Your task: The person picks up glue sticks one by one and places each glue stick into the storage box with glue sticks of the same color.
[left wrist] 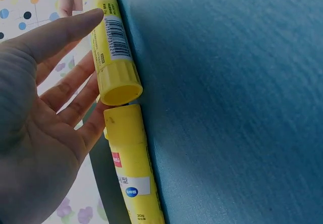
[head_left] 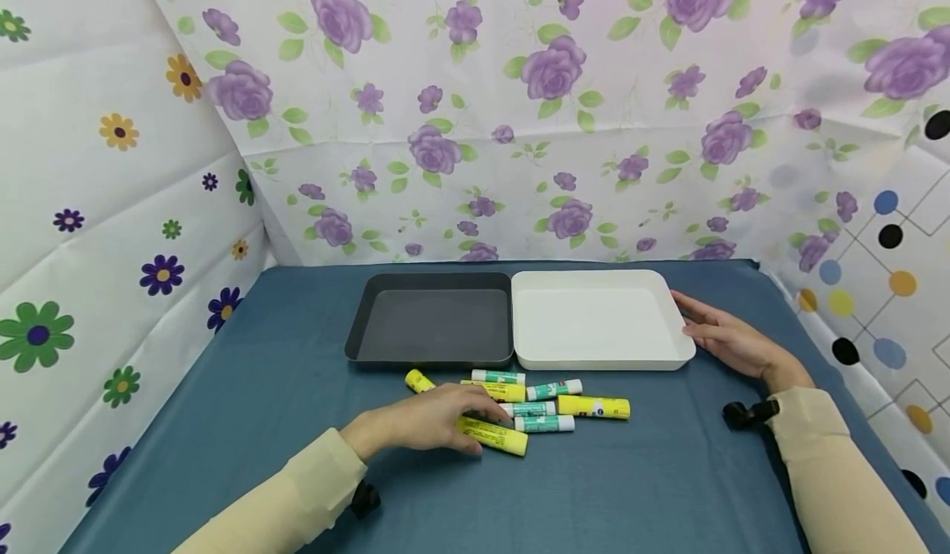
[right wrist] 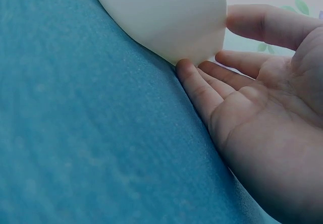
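Note:
Reaching over the near side of a cluster of glue sticks, my left hand (head_left: 434, 416) has its thumb and fingers spread about a yellow glue stick (head_left: 500, 439) that lies on the cloth. In the left wrist view the thumb tip overlaps this stick (left wrist: 115, 40), and a second yellow glue stick (left wrist: 132, 166) lies end to end below it. Several green glue sticks with white caps (head_left: 545, 424) lie just beyond the fingertips. My right hand (head_left: 731, 342) touches the right side of a white tray (head_left: 601, 319) with extended fingers; the right wrist view shows fingertips against the tray's corner (right wrist: 176, 22).
A black tray (head_left: 438, 323) stands against the white tray's left side, behind the sticks. Another yellow glue stick (head_left: 594, 407) lies at the cluster's right end. Blue cloth (head_left: 631, 488) covers the table, with floral sheets (head_left: 475, 125) hanging behind and beside it.

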The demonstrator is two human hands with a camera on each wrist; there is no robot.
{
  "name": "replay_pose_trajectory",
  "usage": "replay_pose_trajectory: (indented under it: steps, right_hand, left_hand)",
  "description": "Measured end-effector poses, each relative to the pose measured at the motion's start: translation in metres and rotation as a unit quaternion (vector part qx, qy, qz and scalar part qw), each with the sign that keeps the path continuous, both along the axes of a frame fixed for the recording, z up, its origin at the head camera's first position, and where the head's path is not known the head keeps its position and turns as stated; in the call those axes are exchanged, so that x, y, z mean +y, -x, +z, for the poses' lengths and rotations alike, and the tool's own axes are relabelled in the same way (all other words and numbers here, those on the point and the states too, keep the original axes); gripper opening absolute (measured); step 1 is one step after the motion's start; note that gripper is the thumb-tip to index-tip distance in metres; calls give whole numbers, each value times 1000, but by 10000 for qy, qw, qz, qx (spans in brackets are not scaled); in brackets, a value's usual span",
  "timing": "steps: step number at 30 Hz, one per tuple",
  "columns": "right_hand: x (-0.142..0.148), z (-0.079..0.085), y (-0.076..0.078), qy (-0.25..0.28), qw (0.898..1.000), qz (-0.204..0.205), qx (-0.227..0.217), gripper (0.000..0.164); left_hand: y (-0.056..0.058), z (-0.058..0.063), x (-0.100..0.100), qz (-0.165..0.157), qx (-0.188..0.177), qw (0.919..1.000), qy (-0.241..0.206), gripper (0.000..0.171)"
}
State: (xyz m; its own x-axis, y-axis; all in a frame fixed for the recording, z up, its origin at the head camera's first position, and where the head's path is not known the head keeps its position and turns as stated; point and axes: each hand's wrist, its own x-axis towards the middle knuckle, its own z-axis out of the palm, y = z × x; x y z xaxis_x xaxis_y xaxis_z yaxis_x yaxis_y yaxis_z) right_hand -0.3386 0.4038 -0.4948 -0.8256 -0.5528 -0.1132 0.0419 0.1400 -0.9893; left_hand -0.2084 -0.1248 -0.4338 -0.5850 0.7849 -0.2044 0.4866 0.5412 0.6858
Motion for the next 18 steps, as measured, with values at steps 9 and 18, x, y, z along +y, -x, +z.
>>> replay_pose_trajectory:
  steps: [9,18]
  right_hand:
    - [0,1,0,185,9997,133,-42,73]
    - [-1,2,-2,156,9998,121,-55,73]
  left_hand:
    - [1,-3,3,-157,302,9994,118,46]
    - [3,-4,4,-184,559,9980,234,41]
